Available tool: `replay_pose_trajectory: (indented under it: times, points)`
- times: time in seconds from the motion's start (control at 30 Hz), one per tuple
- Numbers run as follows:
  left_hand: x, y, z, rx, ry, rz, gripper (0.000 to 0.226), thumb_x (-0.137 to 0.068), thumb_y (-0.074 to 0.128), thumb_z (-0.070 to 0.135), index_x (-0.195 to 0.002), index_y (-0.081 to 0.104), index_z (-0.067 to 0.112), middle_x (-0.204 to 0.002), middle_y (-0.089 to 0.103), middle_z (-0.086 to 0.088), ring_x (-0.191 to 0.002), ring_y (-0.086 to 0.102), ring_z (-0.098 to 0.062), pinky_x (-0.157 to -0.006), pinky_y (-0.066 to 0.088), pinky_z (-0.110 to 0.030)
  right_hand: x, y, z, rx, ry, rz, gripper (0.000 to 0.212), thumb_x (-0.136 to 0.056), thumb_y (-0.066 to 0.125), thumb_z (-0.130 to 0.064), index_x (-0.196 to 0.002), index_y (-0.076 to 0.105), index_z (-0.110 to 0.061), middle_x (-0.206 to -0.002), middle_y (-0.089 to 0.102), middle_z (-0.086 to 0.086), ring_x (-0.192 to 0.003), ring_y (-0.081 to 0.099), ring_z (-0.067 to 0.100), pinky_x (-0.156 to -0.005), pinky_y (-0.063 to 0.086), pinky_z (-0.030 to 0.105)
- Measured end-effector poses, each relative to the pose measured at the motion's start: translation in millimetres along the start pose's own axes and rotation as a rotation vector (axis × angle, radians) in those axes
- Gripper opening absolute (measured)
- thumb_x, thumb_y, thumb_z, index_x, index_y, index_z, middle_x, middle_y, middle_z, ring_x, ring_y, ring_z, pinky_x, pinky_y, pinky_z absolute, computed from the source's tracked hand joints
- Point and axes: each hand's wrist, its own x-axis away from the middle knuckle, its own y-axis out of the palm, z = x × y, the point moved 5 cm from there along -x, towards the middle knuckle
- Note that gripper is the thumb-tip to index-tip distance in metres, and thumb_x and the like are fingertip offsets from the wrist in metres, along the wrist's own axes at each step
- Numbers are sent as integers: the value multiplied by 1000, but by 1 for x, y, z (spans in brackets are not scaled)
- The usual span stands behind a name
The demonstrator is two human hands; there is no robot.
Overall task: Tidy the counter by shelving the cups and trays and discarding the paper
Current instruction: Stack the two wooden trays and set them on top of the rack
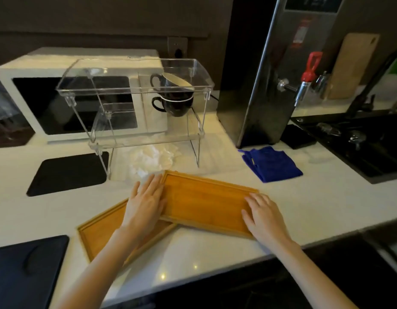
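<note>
Two wooden trays lie on the white counter near its front edge. The upper tray (204, 201) rests partly across the lower tray (99, 235). My left hand (146, 201) grips the upper tray's left end and my right hand (264, 215) grips its right end. Crumpled white paper (150, 159) sits just behind the trays, under the clear acrylic shelf (135, 90). Two black cups (173, 101) are stacked on the shelf's middle level at the right.
A white microwave (37, 101) stands behind the shelf. A steel water boiler (271, 85) rises at the right, with a blue cloth (271, 163) in front and a black sink (360, 143) beyond. Black mats (68, 172) lie at the left.
</note>
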Motion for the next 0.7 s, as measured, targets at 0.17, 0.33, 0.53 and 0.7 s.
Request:
replay_pose_trajectory:
  times: [0.17, 0.33, 0.53, 0.7]
  points:
    - [21, 0, -3, 248, -268, 28, 41, -91, 42, 28, -125, 45, 6, -131, 50, -17, -123, 43, -32, -101, 36, -43, 34, 19, 23, -104, 219, -5, 53, -92, 40, -39, -136, 34, -11, -146, 37, 14, -135, 31, 28, -111, 30, 41]
    - [29, -6, 0, 500, -377, 70, 15, -86, 49, 11, -87, 63, 6, -91, 65, -15, -87, 58, -34, -69, 41, -35, 38, 19, 18, -414, 267, 17, 47, -92, 46, -28, -134, 38, -10, -132, 54, 11, -122, 48, 25, -101, 42, 39]
    - [49, -18, -17, 609, -488, 141, 21, -85, 48, 5, -76, 66, 2, -73, 67, -11, -62, 56, -24, -54, 39, -30, 27, 13, 2, -648, 261, 26, 42, -92, 47, -16, -133, 41, -12, -131, 54, 11, -115, 53, 23, -95, 44, 35]
    - [80, -31, -43, 669, -630, 192, 26, -89, 47, 14, -110, 62, 8, -90, 62, -4, -78, 56, -18, -73, 43, -32, 5, 10, -27, -739, 141, 88, 36, -91, 46, -10, -128, 47, -14, -119, 58, 4, -84, 54, -1, -73, 44, 15]
